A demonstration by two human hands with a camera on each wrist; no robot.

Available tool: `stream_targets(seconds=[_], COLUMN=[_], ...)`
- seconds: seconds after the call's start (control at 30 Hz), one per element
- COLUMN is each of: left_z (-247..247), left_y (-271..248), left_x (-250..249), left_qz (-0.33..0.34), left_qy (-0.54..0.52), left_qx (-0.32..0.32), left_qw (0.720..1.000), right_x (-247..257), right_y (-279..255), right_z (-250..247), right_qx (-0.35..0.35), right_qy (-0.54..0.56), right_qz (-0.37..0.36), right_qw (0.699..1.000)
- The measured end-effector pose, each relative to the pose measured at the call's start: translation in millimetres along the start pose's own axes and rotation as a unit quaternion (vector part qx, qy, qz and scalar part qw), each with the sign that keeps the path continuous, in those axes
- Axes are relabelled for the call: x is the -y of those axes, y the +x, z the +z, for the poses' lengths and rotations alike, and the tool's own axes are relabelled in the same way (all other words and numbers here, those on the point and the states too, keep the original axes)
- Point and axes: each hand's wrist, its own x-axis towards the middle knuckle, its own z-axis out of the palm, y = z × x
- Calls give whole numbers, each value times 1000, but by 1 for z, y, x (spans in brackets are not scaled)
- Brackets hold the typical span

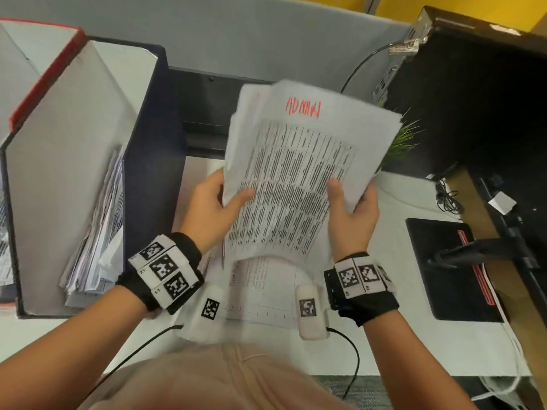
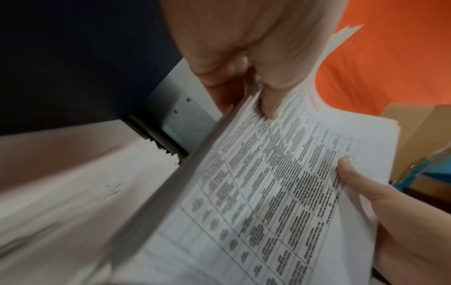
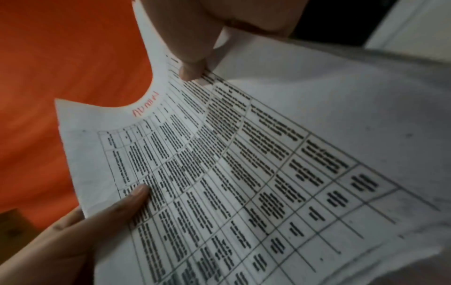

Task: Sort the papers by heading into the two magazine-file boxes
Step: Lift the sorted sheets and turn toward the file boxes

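Note:
I hold a stack of papers (image 1: 299,173) raised above the desk, its top sheet a printed table under a red handwritten heading. My left hand (image 1: 213,205) grips the stack's left edge, thumb on top. My right hand (image 1: 350,202) grips the lower right edge the same way. The left wrist view shows my left thumb (image 2: 268,96) pressed on the papers (image 2: 256,202). The right wrist view shows my right thumb (image 3: 192,65) on the same sheet (image 3: 231,173). A navy magazine-file box (image 1: 148,128) with several papers inside stands at the left, and beyond it a red-edged box (image 1: 44,75).
One more printed sheet (image 1: 263,291) lies on the white desk (image 1: 414,344) under my wrists. A black computer tower (image 1: 473,99) stands at the right, with a small green plant (image 1: 405,137) beside it. A black pad (image 1: 444,267) and cables lie near the right edge.

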Motion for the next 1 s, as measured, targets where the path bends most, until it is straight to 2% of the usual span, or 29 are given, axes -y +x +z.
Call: stream_targets(seconds=[0.07, 0.17, 0.23, 0.37, 0.5, 0.57, 0.67, 0.77, 0.83, 0.9, 1.0], left_z=[-4, -1, 0, -4, 2, 4, -2, -24, -48, -79, -128], left_y=[-2, -8, -11, -8, -18, -22, -14, -2, 5, 11, 16], left_x=[-5, 0, 4, 4, 16, 18, 2, -30, -56, -77, -99], left_qz=[5, -49, -73, -57, -137, -155, -121, -85, -60, -55, -80], left_qy=[-29, 18, 39, 0, 48, 59, 66, 79, 111, 128, 147], left_qx=[-9, 11, -2, -16, -10, -9, -20, -25, -19, -28, -68], left_qw=[1000, 999, 997, 998, 989, 986, 990, 993, 992, 990, 983], right_x=[6, 1, -3, -7, -24, -28, -21, -9, -5, -10, -32], right_y=[0, -11, -16, -12, -30, -34, -23, -9, -3, -2, -4], right_z=[0, 4, 6, 3, 6, 8, 12, 15, 14, 13, 4], right_qx=[13, 36, 33, 39, 77, 81, 82, 74, 110, 151, 182], right_qy=[25, 2, -5, -3, -67, -68, -51, -19, -12, -38, -104], right_qz=[-12, 44, 67, 54, 88, 82, 36, -3, -20, -8, 37], right_qw=[1000, 998, 997, 998, 991, 991, 995, 997, 994, 988, 977])
